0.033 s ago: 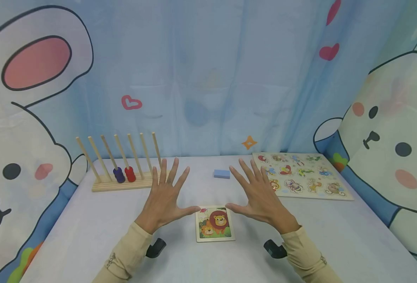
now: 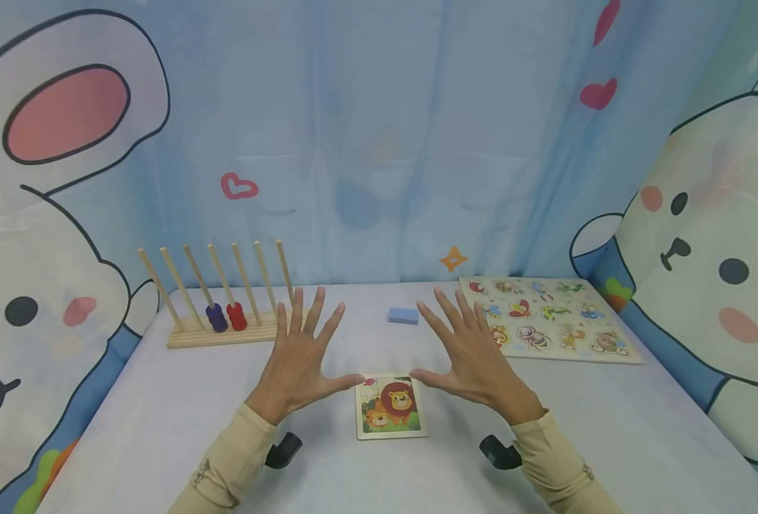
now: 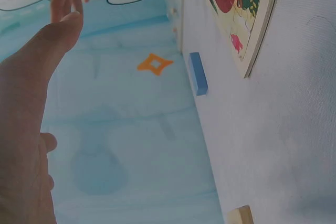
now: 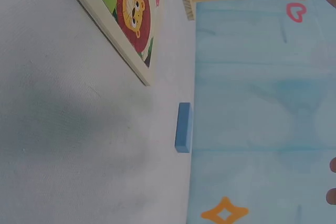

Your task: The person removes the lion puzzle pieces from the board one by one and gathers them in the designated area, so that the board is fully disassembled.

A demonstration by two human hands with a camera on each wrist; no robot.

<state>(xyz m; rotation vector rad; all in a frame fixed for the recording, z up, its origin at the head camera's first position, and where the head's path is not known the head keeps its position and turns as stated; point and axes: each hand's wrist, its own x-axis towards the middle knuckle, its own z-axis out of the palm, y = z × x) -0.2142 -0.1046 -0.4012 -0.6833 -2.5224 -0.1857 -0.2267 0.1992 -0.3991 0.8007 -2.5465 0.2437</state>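
Both hands are spread with fingers straight and hold nothing. The left hand [image 2: 302,364] is to the left of a small square wooden lion puzzle [image 2: 392,407], its thumb pointing inward over the far left corner. Mirroring it, the right hand [image 2: 475,357] has its thumb tip at the puzzle's far right corner in the head view. The puzzle lies flat, a pale frame around a picture of a lion and a smaller orange animal. Beyond the hands, a blue rectangular block [image 2: 403,316] lies on the table, also visible in the right wrist view.
At the back left stands a wooden peg rack [image 2: 221,339] with upright rods, purple beads [image 2: 216,318] on one and red beads [image 2: 236,316] on another. A large board [image 2: 549,321] with animal pictures lies at the back right, partly behind the right hand. A printed curtain [image 2: 379,143] hangs behind.
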